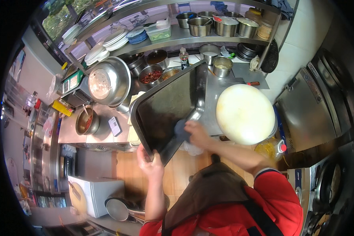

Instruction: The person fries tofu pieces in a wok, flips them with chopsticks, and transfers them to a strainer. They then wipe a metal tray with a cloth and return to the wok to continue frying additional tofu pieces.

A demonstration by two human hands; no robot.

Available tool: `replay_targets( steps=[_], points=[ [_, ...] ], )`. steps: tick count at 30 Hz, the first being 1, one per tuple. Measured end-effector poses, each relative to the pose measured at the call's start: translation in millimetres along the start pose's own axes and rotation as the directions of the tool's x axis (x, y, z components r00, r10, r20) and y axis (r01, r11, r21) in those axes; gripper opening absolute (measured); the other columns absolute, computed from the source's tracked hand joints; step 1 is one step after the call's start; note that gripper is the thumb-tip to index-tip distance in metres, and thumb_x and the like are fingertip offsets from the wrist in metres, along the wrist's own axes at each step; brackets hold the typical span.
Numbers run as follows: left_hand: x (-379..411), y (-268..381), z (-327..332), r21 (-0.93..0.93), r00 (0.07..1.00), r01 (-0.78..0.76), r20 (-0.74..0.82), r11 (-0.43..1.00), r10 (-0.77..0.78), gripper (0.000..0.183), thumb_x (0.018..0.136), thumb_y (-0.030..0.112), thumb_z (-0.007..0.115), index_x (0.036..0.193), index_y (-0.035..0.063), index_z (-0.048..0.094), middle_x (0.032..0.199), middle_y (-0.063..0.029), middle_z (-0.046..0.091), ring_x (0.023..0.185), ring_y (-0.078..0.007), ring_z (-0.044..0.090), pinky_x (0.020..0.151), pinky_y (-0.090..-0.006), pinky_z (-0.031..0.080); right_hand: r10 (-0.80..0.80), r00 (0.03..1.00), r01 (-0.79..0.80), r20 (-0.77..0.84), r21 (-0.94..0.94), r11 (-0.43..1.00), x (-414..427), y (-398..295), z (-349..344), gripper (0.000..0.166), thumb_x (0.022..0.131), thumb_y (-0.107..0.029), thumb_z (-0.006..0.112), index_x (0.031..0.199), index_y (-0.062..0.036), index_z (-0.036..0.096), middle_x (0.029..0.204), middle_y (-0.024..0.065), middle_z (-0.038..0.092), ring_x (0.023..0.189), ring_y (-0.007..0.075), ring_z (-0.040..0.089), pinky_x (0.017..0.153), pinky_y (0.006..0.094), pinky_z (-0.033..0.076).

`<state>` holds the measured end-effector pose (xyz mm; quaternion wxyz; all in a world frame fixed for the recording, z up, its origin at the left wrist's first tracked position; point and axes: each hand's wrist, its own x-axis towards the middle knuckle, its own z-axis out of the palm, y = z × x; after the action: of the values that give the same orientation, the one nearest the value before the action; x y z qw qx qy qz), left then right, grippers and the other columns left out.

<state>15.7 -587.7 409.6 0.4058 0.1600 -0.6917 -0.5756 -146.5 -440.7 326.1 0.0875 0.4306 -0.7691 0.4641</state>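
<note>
A deep, dark metal baking tray (168, 103) is tilted up in front of me, its inside facing me. At its near lower edge my left hand (151, 160) grips the rim, with the thumb on the inner side. My right hand (196, 134) presses a blue-grey cloth (181, 131) against the tray's inside near the lower right wall. That hand is slightly blurred. Behind the tray, part of the steel counter (211, 94) is hidden, along with some pale stacked pieces (133, 135) at its left.
Right of the tray stands a thick round white chopping block (244, 115), with a cleaver (236, 83) behind it. Pots of sauce and dried chillies (151, 76) line the back, beside a tilted steel basin (109, 81). An oil jug (270, 149) stands below the block.
</note>
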Motion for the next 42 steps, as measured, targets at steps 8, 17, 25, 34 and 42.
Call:
replay_targets(
  steps=[8,17,25,34,42],
  points=[
    [9,-23,7,-0.12,0.989,0.14,-0.031,0.983,-0.144,0.044,0.078,-0.011,0.049,0.121,-0.0043,0.049,0.11,-0.01,0.058,0.099,-0.0172,0.055,0.089,-0.0276,0.042,-0.121,0.985,0.115,0.122,0.051,0.992,-27,-105,14,0.041,0.058,0.002,0.063,0.098,-0.0001,0.061,0.112,0.0132,0.053,0.102,0.033,0.049,0.087,0.0383,0.045],
    [3,5,18,-0.213,0.983,0.185,0.044,0.959,-0.179,0.043,0.076,-0.01,0.05,0.118,-0.0034,0.052,0.109,-0.0086,0.06,0.098,-0.0163,0.057,0.091,-0.0269,0.041,0.146,0.988,-0.154,-0.053,-0.452,0.879,-36,40,-95,0.032,0.062,0.009,0.056,0.093,0.003,0.062,0.11,0.0155,0.056,0.102,0.0346,0.052,0.087,0.038,0.047],
    [-5,6,71,-0.184,0.955,0.293,0.088,0.938,-0.282,0.039,0.074,-0.007,0.053,0.113,-0.0041,0.057,0.099,-0.0059,0.062,0.086,-0.0148,0.057,0.082,-0.0257,0.043,0.271,0.911,-0.333,-0.31,-0.17,0.927,-88,91,-146,0.035,0.065,0.012,0.049,0.093,0.0007,0.065,0.104,0.0155,0.061,0.099,0.0357,0.056,0.088,0.0355,0.047],
    [-18,9,96,-0.155,0.928,0.353,0.182,0.923,-0.325,0.039,0.076,-0.009,0.053,0.114,-0.0043,0.055,0.103,-0.0086,0.061,0.093,-0.0163,0.057,0.085,-0.0272,0.044,0.731,0.573,-0.104,-0.37,0.852,0.513,-51,48,-245,0.035,0.087,0.0,0.045,0.12,0.0032,0.055,0.119,0.0125,0.06,0.108,0.0224,0.058,0.093,0.0307,0.045],
    [-31,52,132,-0.103,0.888,0.341,0.36,0.934,-0.285,0.038,0.081,-0.007,0.056,0.118,-0.0015,0.054,0.103,-0.0052,0.062,0.095,-0.0129,0.056,0.086,-0.0257,0.043,-0.186,0.93,-0.036,-0.317,-0.581,0.813,3,82,-247,0.045,0.071,-0.017,0.069,0.112,0.0003,0.058,0.125,0.0209,0.052,0.123,0.0378,0.046,0.1,0.0469,0.037]
  ],
)
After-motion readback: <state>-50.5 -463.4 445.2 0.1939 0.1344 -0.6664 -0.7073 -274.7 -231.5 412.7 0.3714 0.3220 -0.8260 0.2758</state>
